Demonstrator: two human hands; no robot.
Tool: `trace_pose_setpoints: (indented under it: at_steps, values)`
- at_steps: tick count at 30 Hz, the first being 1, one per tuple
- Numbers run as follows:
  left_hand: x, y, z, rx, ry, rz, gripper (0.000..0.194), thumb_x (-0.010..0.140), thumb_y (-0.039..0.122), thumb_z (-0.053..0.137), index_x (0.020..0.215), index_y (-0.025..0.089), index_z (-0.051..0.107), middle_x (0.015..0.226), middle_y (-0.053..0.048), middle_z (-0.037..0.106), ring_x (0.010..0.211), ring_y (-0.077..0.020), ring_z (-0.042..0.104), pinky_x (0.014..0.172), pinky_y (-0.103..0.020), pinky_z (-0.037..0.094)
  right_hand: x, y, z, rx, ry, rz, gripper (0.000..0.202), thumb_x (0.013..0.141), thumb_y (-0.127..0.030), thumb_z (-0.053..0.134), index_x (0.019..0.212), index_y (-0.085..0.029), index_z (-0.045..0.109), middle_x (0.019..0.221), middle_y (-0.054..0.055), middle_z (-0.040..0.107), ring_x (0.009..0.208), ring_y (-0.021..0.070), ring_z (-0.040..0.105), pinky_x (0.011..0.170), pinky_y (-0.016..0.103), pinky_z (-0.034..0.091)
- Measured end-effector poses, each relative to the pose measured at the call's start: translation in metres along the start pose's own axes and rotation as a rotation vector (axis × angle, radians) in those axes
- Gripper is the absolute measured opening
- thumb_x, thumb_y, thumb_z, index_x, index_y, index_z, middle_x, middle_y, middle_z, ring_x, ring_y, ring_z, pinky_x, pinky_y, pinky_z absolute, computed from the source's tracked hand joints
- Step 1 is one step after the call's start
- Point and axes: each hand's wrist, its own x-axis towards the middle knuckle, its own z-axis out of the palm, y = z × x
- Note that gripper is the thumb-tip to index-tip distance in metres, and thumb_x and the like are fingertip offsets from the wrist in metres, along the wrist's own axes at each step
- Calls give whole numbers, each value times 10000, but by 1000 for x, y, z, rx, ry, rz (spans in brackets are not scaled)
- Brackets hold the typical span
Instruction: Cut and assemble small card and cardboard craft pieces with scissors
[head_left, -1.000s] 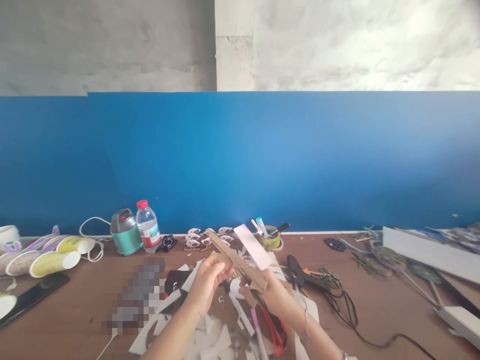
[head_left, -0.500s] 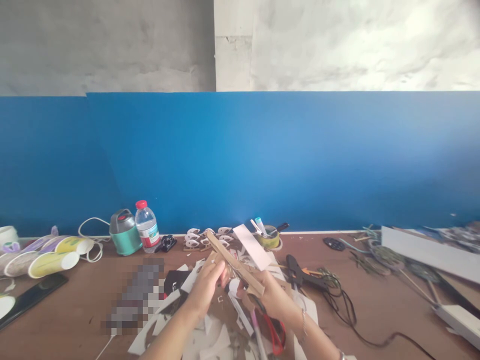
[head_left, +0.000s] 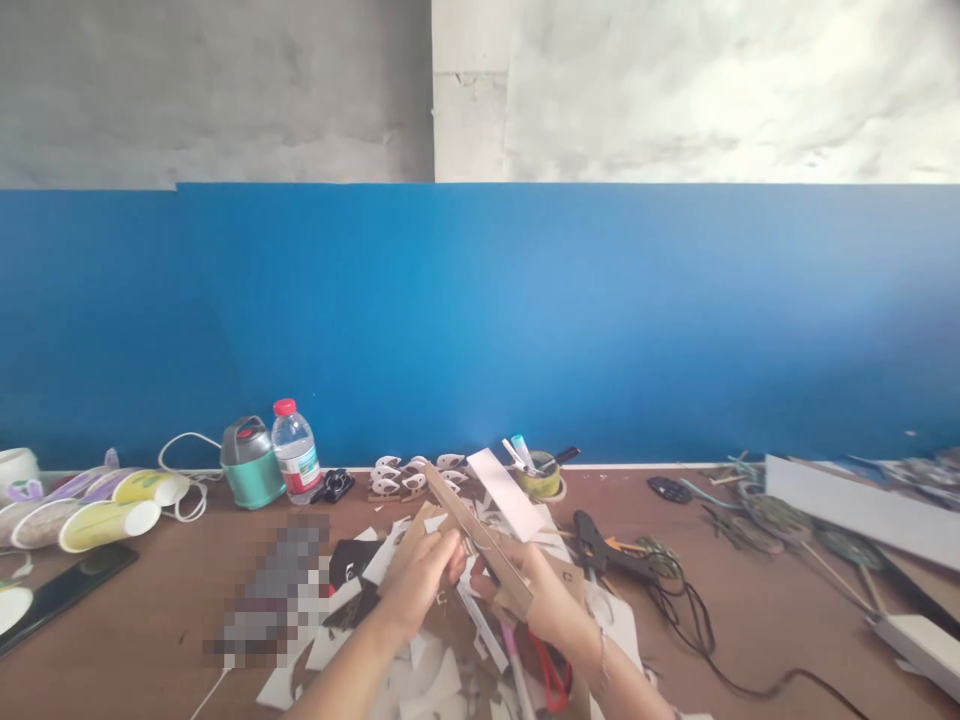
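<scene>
A folded brown cardboard strip [head_left: 480, 535] is held slantwise over the littered middle of the table. My left hand [head_left: 421, 575] is closed, thumb on top, gripping the strip's left side. At its lower right end, my right hand [head_left: 546, 592] closes round the strip, its fingertips partly hidden behind the cardboard. Red-handled scissors [head_left: 551, 675] lie just below my right wrist, partly covered. Beneath both hands are white paper scraps [head_left: 431, 685] and a pen with a purple part [head_left: 516, 665]. Beyond the strip rests a white card strip [head_left: 506, 493].
White cut-out shapes [head_left: 386, 475] and a tape roll holding pens [head_left: 541, 483] stand along the back. A glue gun [head_left: 604, 550] with its cord is on the right. Leftward are a water bottle [head_left: 296, 455], a teal container [head_left: 253, 480], paper cups [head_left: 112, 522] and a phone [head_left: 75, 590].
The cardboard strip has shifted slightly to the right and down. My left fingers have curled more tightly, and my right hand has moved a little with the strip.
</scene>
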Motion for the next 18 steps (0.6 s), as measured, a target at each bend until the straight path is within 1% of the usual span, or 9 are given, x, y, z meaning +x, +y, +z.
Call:
trace_pose_setpoints:
  at_steps: [2, 5, 7, 10, 12, 14, 15, 17, 18]
  values:
    - [0, 2, -2, -24, -36, 14, 433, 884, 498, 423, 554, 218, 424, 555, 32, 400, 576, -153, 375, 608, -289, 294, 0, 1, -1, 16, -16, 2, 131, 757, -272, 622, 770, -157, 683, 586, -37, 486, 482, 72, 341, 466, 200, 348]
    - [0, 5, -4, -48, -59, 28, 428, 876, 481, 453, 535, 223, 424, 557, 27, 402, 583, -159, 380, 616, -293, 295, -1, 2, -2, -30, -6, -6, 189, 767, -294, 619, 646, -154, 653, 585, -15, 513, 517, 96, 407, 501, 216, 381]
    - [-1, 7, -4, -69, -60, 28, 428, 869, 490, 462, 534, 228, 423, 559, 25, 398, 585, -163, 378, 614, -292, 296, -1, 3, -2, -80, 18, -9, 221, 767, -321, 631, 622, -154, 645, 573, -4, 526, 547, 116, 443, 522, 224, 398]
    - [-2, 8, -3, -80, -54, 17, 427, 860, 511, 468, 540, 230, 419, 556, 27, 388, 582, -163, 368, 610, -289, 295, 0, 4, -3, -125, 26, 10, 232, 768, -333, 631, 631, -146, 649, 595, 3, 554, 547, 113, 450, 524, 220, 404]
    - [-3, 10, -2, -39, -64, 2, 435, 860, 513, 467, 536, 229, 408, 552, 30, 380, 573, -157, 354, 605, -288, 288, 1, 4, -3, -134, 11, -31, 208, 775, -326, 622, 692, -143, 676, 700, 22, 617, 591, 124, 494, 581, 233, 446]
    - [-4, 11, -1, 21, -75, -12, 448, 865, 513, 456, 526, 227, 391, 544, 34, 368, 559, -149, 337, 595, -289, 274, 1, 2, -3, -127, -9, -107, 204, 787, -324, 616, 833, -148, 708, 856, 50, 663, 717, 163, 564, 691, 262, 486]
    - [-5, 12, 0, 47, -76, -16, 456, 866, 516, 450, 521, 227, 382, 538, 36, 362, 551, -146, 331, 591, -290, 268, 1, 1, -2, -121, -14, -131, 235, 795, -328, 613, 914, -150, 709, 912, 61, 670, 779, 183, 582, 732, 274, 492]
    - [-5, 13, 1, 68, -64, -17, 463, 864, 524, 444, 517, 225, 374, 529, 40, 350, 543, -143, 329, 587, -291, 262, 1, -2, -1, -112, -14, -138, 301, 811, -340, 604, 1026, -149, 691, 946, 74, 671, 833, 202, 596, 750, 280, 498]
    - [-5, 13, 2, 63, -54, -17, 463, 860, 529, 444, 518, 225, 374, 529, 41, 349, 543, -143, 331, 587, -290, 263, 1, -2, 0, -112, -9, -135, 312, 816, -343, 603, 1044, -147, 686, 935, 75, 671, 830, 203, 598, 746, 279, 499]
